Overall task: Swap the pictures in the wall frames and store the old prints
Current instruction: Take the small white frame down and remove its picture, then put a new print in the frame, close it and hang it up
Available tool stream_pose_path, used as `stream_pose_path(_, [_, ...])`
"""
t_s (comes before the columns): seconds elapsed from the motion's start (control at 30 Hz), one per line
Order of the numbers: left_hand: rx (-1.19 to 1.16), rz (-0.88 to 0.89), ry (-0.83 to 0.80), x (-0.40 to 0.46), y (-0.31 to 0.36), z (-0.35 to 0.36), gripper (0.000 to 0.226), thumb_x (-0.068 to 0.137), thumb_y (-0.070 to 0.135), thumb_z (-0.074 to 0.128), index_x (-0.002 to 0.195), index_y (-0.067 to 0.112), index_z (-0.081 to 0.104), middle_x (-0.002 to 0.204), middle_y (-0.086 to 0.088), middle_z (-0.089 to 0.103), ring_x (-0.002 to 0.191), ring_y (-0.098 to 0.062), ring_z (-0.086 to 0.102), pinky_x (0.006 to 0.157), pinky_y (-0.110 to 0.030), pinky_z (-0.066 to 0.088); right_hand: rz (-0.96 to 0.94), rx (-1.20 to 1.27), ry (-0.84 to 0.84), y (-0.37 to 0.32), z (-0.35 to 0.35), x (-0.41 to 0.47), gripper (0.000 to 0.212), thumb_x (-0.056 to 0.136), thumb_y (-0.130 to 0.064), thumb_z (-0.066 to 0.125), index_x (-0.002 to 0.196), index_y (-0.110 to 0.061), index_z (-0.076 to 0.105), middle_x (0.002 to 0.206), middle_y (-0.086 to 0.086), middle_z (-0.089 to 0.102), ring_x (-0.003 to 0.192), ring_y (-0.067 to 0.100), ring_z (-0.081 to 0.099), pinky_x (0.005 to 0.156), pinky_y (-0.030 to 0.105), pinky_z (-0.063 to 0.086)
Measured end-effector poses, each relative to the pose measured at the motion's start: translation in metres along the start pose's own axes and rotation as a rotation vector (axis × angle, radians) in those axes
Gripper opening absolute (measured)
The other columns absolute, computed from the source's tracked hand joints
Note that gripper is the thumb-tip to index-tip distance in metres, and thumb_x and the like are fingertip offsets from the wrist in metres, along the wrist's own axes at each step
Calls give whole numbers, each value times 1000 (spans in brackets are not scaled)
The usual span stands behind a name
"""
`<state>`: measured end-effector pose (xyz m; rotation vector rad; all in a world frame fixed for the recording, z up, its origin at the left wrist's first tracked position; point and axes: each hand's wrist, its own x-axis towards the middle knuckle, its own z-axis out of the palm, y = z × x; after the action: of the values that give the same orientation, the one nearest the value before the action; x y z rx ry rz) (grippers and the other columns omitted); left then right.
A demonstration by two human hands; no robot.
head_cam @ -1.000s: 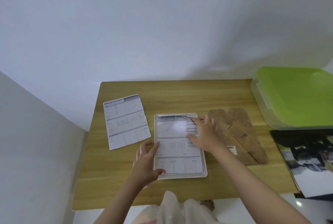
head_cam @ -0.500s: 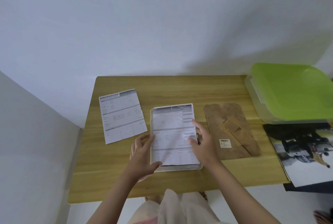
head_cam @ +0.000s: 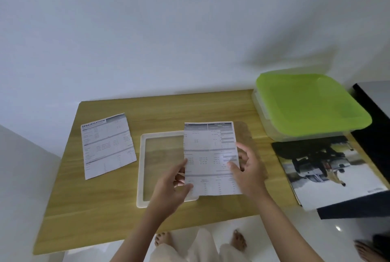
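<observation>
A white picture frame (head_cam: 141,169) lies flat on the wooden table (head_cam: 69,198), its clear pane showing the wood beneath. I hold a printed sheet (head_cam: 207,152) above the frame's right side. My left hand (head_cam: 172,190) pinches its lower left edge and my right hand (head_cam: 249,169) grips its right edge. A second printed sheet headed "SPECIFICATION" (head_cam: 106,145) lies on the table to the left. The brown backing board (head_cam: 244,133) lies behind the held sheet, mostly hidden.
A clear box with a green lid (head_cam: 308,103) stands at the table's back right. A magazine with a dark photo (head_cam: 329,169) lies in front of it, over the table's right edge. A dark object (head_cam: 371,118) is at far right. Feet show below.
The sheet lay in the frame a second ago. Both hands have lifted it out and shifted it right, leaving the frame holding only its pane. The view has also swung left.
</observation>
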<state>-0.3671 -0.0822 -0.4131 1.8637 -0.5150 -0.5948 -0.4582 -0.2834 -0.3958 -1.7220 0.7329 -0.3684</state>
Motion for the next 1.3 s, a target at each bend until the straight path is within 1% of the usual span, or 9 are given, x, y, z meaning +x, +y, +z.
stream_pose_path(0.07, [12,7,-66,4,12,37,68,78,4,71,135,25,41,105,4,61,90,-6,58,79,-17,51,22,-1,63,11,-38,-6,44,84,-3,62,118,-28,48,106,-13,63,92,2,65,66,18,54])
stream_pose_path(0.3, [58,5,-284,8,52,175,78,74,6,74,140,17,35,108,5,54,89,-10,60,82,-26,55,112,-86,268,69,-176,-24,29,83,-9,66,108,-23,59,99,-7,64,88,13,66,63,27,56])
stream_pose_path(0.4, [73,-20,-288,12,61,223,78,74,9,75,140,18,36,108,9,51,84,-8,59,78,-21,55,136,-119,262,92,-218,-20,27,84,-11,66,108,-21,61,98,-7,63,87,15,66,65,35,59])
stream_pose_path(0.5, [115,-47,-250,19,67,258,75,74,11,76,138,16,39,109,7,49,82,-9,59,76,-18,54,127,-157,231,109,-246,-4,28,84,-9,65,109,-22,61,97,-10,64,90,12,64,72,33,57])
stream_pose_path(0.57, [148,-57,-224,24,70,273,73,74,12,76,138,15,40,109,7,48,80,-8,58,74,-15,53,124,-193,195,119,-258,10,30,84,-8,65,111,-20,61,98,-8,65,94,11,63,75,27,54])
stream_pose_path(0.67, [206,-77,-194,33,74,290,73,76,16,75,139,12,38,111,5,45,80,-5,56,79,-17,53,69,-300,130,132,-268,33,31,84,-10,66,114,-17,60,106,0,64,96,12,61,83,29,53])
stream_pose_path(0.83, [313,-97,-168,47,77,306,76,78,19,71,143,12,31,110,4,39,80,-2,49,73,-8,45,-28,-438,100,141,-274,56,32,83,-12,68,114,-12,61,103,1,55,87,13,57,78,25,48])
stream_pose_path(1.0, [392,-90,-161,46,72,312,75,79,21,69,143,13,31,117,4,29,99,-15,47,96,-28,47,-81,-503,102,158,-273,55,35,83,-18,70,116,-10,61,103,-1,48,86,14,54,74,21,43])
stream_pose_path(1.3, [449,-77,-180,47,70,311,78,79,30,68,144,15,27,128,1,22,114,-20,46,101,-31,45,-177,-556,182,167,-268,51,37,80,-12,72,115,-6,64,96,11,50,80,16,47,67,28,48])
